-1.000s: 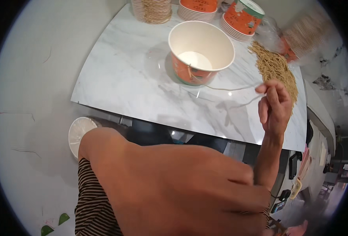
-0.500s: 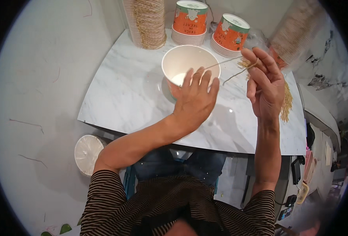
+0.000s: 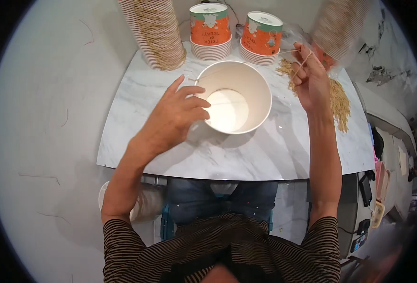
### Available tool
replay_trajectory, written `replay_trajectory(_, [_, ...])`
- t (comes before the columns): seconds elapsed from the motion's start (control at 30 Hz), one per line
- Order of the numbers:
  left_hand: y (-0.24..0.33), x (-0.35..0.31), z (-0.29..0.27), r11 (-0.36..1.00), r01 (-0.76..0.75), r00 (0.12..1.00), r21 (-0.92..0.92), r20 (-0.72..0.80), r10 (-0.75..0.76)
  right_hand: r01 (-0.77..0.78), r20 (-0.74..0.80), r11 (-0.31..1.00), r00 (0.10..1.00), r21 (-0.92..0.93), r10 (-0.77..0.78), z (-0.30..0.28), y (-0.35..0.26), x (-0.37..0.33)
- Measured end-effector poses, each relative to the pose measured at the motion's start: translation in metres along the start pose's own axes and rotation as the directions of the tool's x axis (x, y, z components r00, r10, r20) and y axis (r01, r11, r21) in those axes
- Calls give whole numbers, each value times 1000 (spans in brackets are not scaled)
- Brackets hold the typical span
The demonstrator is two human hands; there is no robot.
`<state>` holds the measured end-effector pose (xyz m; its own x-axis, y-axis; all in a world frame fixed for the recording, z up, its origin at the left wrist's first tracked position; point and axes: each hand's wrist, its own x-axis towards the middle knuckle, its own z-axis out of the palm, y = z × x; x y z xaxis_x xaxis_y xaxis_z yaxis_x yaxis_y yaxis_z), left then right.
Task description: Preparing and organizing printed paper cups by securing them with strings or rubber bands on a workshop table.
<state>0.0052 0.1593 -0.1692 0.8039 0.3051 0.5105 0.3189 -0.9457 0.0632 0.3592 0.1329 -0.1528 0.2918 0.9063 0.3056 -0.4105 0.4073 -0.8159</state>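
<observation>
An open paper bucket (image 3: 260,87), cream-white inside, stands on the table in front of me with its mouth tipped toward me. A thin tan cord (image 3: 288,52) runs from its far rim to my right hand (image 3: 310,80), whose fingers are closed on it, a loop crossing the forefinger. My left hand (image 3: 175,111) is at the bucket's left rim, fingers apart and curved over the edge, with nothing seen in them. A short cord end (image 3: 194,80) shows at the rim beside that hand. The bucket's outer wall is hidden.
Two short stacks of upside-down orange-and-green buckets (image 3: 210,28) (image 3: 261,35) stand at the back. A tall stack wound with cords (image 3: 154,35) is back left, another stack (image 3: 340,28) back right. Loose tan cords (image 3: 339,106) lie on the marble-patterned table (image 3: 147,108)'s right side.
My left hand has left the bucket's near side and moved to its left rim. The bucket has turned and come nearer, showing more of its inside. My right hand still holds the cord.
</observation>
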Motion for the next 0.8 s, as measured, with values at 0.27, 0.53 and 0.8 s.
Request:
replay_trajectory(0.27, [-40,-7,-10,999,-8,997,35,71,6,-75,-22,975,996,208,81,-58,8,16])
replay_trajectory(0.53, [-38,2,5,999,31,999,40,34,-32,-18,-229,976,973,-219,-34,-82,2,-3])
replay_trajectory(0.8, [16,51,4,987,104,972,-120,-199,-126,161,134,621,987,-767,-91,-27,17,-49])
